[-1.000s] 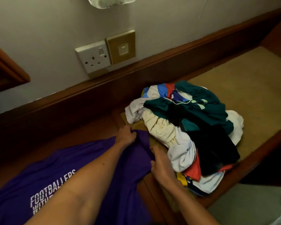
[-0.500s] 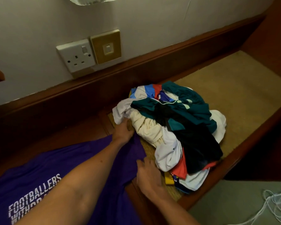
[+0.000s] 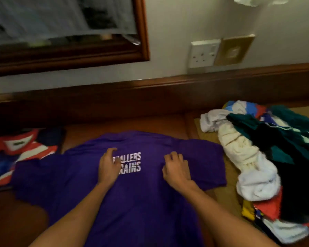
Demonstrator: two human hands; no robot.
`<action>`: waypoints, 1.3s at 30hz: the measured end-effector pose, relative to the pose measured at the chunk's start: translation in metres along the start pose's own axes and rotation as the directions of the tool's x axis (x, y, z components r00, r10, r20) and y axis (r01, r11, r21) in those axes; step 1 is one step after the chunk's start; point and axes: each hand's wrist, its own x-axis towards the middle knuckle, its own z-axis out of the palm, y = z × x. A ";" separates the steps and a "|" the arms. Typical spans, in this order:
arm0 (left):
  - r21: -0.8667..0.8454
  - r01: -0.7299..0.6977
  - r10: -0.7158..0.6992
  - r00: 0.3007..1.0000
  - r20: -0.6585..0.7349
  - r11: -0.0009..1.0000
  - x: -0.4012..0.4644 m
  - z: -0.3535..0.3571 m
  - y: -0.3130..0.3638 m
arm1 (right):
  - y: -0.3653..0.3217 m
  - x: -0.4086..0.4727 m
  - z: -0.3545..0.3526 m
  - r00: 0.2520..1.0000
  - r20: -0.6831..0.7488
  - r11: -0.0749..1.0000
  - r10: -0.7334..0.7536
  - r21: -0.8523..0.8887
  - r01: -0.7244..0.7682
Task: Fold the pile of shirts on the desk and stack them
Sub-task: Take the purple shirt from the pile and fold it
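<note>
Both hands resting on purple shirt [image 3: 137, 202] spread on desk [image 3: 150, 124], shirt pile [image 3: 268, 157] right

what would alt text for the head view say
Both hands, left hand and right hand, rest on a purple shirt spread flat on a wooden desk, a jumbled pile of shirts at right.

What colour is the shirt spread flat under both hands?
Purple shirt with white lettering, seen in the head view.
</note>
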 end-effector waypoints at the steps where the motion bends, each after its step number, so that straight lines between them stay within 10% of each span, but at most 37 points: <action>1: 0.071 0.007 -0.005 0.999 -0.036 0.997 0.003 -0.016 -0.020 | -0.011 0.011 0.005 0.999 0.005 0.999 -0.052 0.003 0.052; 8: 0.295 -0.219 0.226 0.974 0.012 0.930 0.068 -0.052 -0.104 | -0.054 0.103 0.044 0.933 0.142 0.931 -0.330 -0.114 0.347; 15: 0.467 -0.259 0.117 0.943 0.311 0.846 0.105 -0.025 -0.103 | -0.018 0.127 0.068 0.984 0.092 0.957 -0.150 -0.237 0.168; 29: 0.533 -0.234 0.064 0.946 0.318 0.813 0.136 -0.027 -0.087 | -0.020 0.160 0.045 0.978 0.142 0.948 -0.149 -0.260 0.183; 34: 0.538 -0.250 0.196 0.968 0.157 0.805 0.072 -0.040 -0.108 | -0.038 0.086 0.058 0.995 -0.096 0.993 -0.039 -0.117 0.027; 39: 0.602 -0.237 0.090 0.960 0.264 0.762 0.038 -0.063 -0.177 | 0.018 0.032 0.072 0.976 -0.042 0.961 0.214 -0.168 -0.218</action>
